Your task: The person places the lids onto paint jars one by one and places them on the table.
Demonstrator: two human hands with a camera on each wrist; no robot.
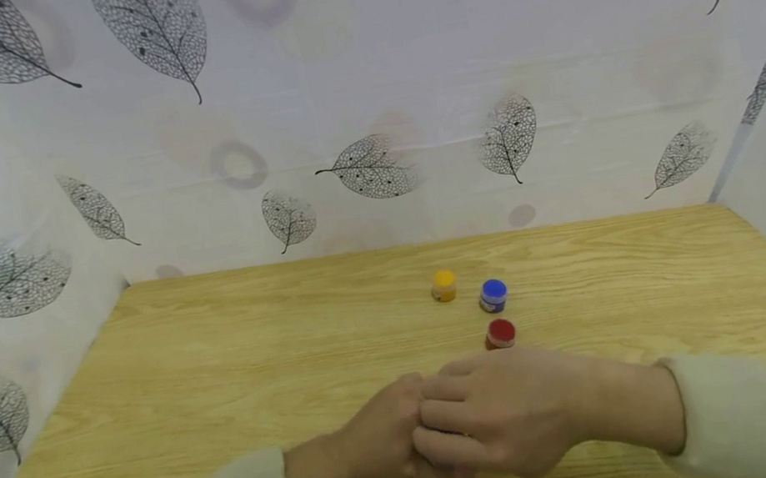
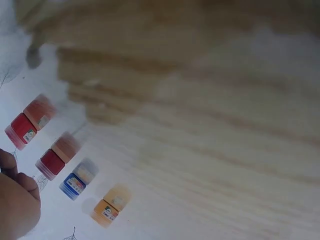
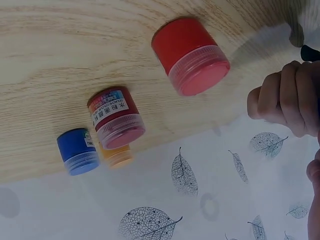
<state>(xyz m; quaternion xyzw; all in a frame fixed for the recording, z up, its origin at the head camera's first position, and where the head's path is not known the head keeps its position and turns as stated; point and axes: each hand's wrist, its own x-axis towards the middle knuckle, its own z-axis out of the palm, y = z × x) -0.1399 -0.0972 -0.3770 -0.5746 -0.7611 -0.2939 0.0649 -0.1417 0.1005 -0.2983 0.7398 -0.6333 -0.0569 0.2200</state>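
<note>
Both hands meet low in the middle of the head view. The left hand (image 1: 379, 443) has its fingers curled. Against its knuckles lie the bent fingers of the right hand (image 1: 529, 409). In the right wrist view a small dark object (image 3: 311, 53) sticks out beside the left hand's curled fingers; most of it is hidden in the grip. Whether the right hand also holds it, I cannot tell. Just beyond the right hand stands a dark red paint jar (image 1: 501, 334). A brighter red paint jar (image 3: 186, 47) shows in the wrist views, hidden in the head view.
Farther back on the wooden table (image 1: 233, 340) stand a blue paint jar (image 1: 493, 296) and an orange paint jar (image 1: 444, 286), both with lids on. A pale curtain (image 1: 357, 83) with a leaf print hangs behind the table and along its sides.
</note>
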